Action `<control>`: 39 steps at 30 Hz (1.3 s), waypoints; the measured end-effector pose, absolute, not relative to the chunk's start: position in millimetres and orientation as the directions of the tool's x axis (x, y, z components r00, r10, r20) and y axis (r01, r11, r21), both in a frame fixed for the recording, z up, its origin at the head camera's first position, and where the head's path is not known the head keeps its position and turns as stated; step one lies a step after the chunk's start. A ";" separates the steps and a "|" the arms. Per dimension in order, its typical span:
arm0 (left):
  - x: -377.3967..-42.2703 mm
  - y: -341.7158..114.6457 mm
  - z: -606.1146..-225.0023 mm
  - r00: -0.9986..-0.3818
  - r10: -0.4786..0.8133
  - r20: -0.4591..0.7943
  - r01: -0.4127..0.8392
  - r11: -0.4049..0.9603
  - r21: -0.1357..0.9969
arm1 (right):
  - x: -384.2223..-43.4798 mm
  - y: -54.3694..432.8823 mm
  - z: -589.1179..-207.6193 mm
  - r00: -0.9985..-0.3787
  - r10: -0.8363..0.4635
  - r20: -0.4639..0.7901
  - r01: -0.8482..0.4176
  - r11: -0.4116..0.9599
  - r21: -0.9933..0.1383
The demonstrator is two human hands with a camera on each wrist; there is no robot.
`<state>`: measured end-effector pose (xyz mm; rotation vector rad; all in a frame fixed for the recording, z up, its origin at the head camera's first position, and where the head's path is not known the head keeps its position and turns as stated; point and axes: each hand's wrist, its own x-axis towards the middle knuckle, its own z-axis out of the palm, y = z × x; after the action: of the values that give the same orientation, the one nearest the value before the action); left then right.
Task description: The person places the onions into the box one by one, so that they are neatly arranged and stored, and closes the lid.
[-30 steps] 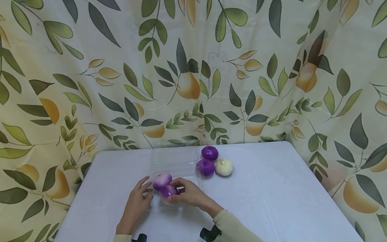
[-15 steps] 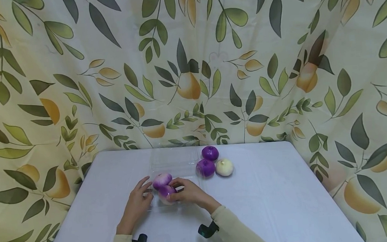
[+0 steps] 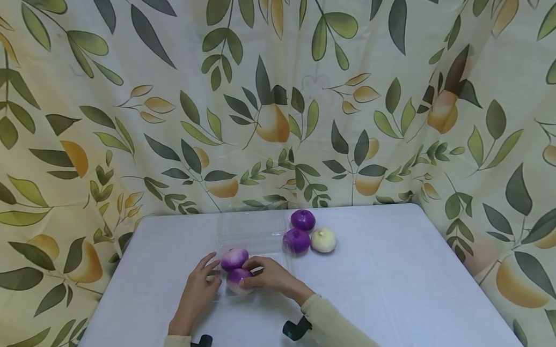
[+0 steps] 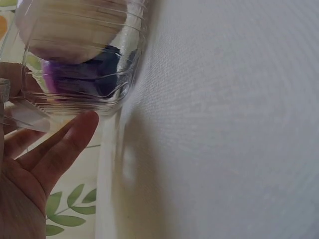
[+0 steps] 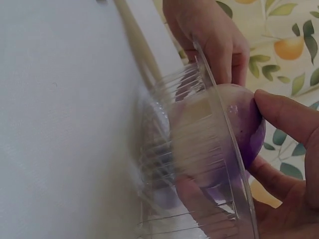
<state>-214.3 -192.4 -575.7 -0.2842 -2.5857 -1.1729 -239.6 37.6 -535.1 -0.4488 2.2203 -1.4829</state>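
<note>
A: I'm only watching the feeds. What could go wrong?

B: A slip, I'd judge. The right hand [image 3: 272,277] has thumb and fingers bent around a glossy purple-and-white round bulb [image 3: 239,285]. Smooth skin under a fingertip hold could let it roll.

A: And the left hand [image 3: 199,282]?

B: Loosely bent, fingers parted, gripping nothing I can see. A fingertip sits right at the wall of a clear, ribbed plastic tray [image 4: 70,103]; whether it presses, I can't tell. A hard push could slide or buckle such thin plastic.

A: What's inside?

B: Seen from above, tray's middle as centre, far side twelve: the held bulb is at eight o'clock, partly below the rim. A paler purple-and-white round bulb [image 3: 234,258] lies in the tray between ten and eleven. They appear to touch, so pressing one might shove the other. The clear plastic lid [image 3: 252,226] lies open at twelve.

A: Outside it?

B: Around two o'clock on the white-covered table [image 3: 388,289]: a deep-purple round bulb [image 3: 303,220], a second deep-purple round bulb [image 3: 296,241] and a cream-white round bulb [image 3: 323,240]. A careless sleeve could set those rolling.
</note>
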 end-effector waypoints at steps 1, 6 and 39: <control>-214.4 -192.3 -575.6 -0.938 0.061 0.341 0.297 0.649 0.700 | -239.8 36.9 -535.6 -0.857 -0.486 -0.171 -0.034 0.385 -0.922; -214.9 -192.2 -575.7 -0.935 0.066 0.348 0.305 0.647 0.699 | -239.8 33.2 -537.0 -0.865 -0.467 -0.184 -0.043 0.435 -0.900; -212.7 -191.8 -574.4 -0.952 0.061 0.301 0.269 0.636 0.723 | -235.1 29.3 -539.3 -0.862 -0.496 -0.103 -0.086 0.343 -0.935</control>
<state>-212.7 -191.8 -574.4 -0.2686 -2.6097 -1.2132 -235.1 29.3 -539.3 -0.5133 2.2422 -1.5279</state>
